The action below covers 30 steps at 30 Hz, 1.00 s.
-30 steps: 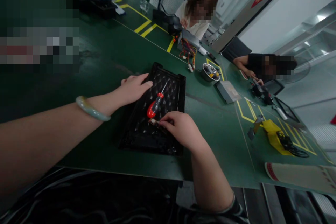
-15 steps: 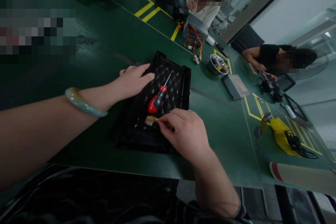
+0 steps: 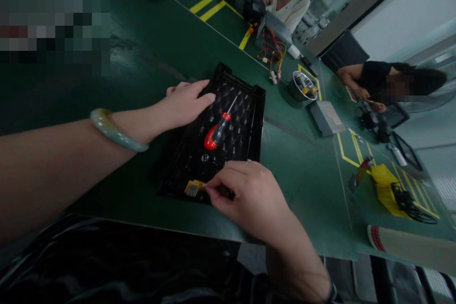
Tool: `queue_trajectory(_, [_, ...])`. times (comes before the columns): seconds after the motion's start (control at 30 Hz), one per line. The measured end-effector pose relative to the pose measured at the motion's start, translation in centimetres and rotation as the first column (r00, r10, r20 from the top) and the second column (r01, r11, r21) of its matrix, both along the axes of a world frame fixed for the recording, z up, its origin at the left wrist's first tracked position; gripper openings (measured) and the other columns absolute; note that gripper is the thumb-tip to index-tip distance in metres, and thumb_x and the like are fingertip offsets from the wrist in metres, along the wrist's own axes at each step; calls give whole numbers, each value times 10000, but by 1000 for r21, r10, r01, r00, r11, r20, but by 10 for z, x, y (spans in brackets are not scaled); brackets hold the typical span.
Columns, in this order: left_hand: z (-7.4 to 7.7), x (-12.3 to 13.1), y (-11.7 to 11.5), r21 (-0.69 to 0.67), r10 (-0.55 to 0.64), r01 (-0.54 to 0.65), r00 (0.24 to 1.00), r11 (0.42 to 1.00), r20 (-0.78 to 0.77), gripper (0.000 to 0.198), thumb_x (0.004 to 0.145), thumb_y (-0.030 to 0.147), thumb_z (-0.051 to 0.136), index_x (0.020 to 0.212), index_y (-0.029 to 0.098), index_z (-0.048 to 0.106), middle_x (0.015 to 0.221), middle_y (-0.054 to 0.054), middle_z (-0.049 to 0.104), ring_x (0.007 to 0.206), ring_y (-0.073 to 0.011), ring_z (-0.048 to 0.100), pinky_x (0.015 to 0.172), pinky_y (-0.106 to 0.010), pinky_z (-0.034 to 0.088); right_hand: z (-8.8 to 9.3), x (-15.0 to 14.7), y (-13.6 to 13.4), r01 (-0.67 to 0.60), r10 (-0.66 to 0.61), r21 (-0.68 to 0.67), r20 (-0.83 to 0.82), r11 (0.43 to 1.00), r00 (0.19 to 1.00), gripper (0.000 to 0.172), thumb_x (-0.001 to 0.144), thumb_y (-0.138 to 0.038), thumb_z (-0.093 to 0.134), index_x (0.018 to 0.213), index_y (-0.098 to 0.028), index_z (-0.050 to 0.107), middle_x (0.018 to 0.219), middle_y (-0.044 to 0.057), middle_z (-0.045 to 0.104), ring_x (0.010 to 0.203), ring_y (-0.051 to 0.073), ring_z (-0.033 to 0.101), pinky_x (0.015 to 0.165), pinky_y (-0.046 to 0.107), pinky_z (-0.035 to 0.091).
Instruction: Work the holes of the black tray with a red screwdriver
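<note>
A black rectangular panel [image 3: 228, 152] with a raised diamond pattern and rims lies slanted on the green table. On it rests a screwdriver [image 3: 218, 131] with a red and dark handle, its shaft toward the far end. My left hand [image 3: 188, 102] lies on the panel's left rim, thumb and fingers apart. Between the thumb and fingertips of my right hand [image 3: 245, 194] is one end of a small yellow-orange part [image 3: 194, 188] with a silvery square on it, at the panel's near edge. The remaining fingers of my right hand are curled.
Beyond the panel are a grey box with coloured cables [image 3: 272, 50], a metal bowl of small items [image 3: 302, 86] and a flat grey box [image 3: 326, 118]. To the right lie a yellow object [image 3: 386, 190] with black cable and a pale roll [image 3: 413, 244]. Two people sit across the table.
My right hand has moved toward me and slightly left with the small yellow-orange part, from the panel's patterned area to its near edge. The view has shifted a little.
</note>
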<state>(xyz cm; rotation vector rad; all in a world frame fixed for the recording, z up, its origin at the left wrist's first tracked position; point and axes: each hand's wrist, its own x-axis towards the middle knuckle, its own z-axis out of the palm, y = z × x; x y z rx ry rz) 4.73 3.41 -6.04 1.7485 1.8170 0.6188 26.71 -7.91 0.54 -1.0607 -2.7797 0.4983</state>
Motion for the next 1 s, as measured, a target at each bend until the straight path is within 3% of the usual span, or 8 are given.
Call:
queue_trajectory(0.3, [2,1,0,3,27,-27,998,1000,54,683,1013,546,386,1641,312,520,1598,-75,613,1520,-455,467,1288,-689,263,-12,-7,-2,-54,53,25,58,998,997,154,1004,-276,650,893,-210,735,855,-31,748,795,132,679,740,320,438])
queue_trajectory(0.8, [-1,-1,0,17,11,-12,999,1000,35,692,1025,512,399,1655,245,501,1611,-112,592,1538,-446,456,1292,-649,292,-8,-3,3,-142,139,22,109,990,984,212,1058,-288,587,912,-216,722,862,-16,726,779,145,646,747,329,430])
queue_trajectory(1.0, [0,0,-1,2,29,-29,999,1000,22,665,1040,497,374,1661,287,486,1590,-77,608,1543,-424,452,1300,-632,296,-10,-4,4,-166,161,47,92,985,983,214,1055,-280,577,914,-209,721,868,-11,726,776,147,638,750,329,442])
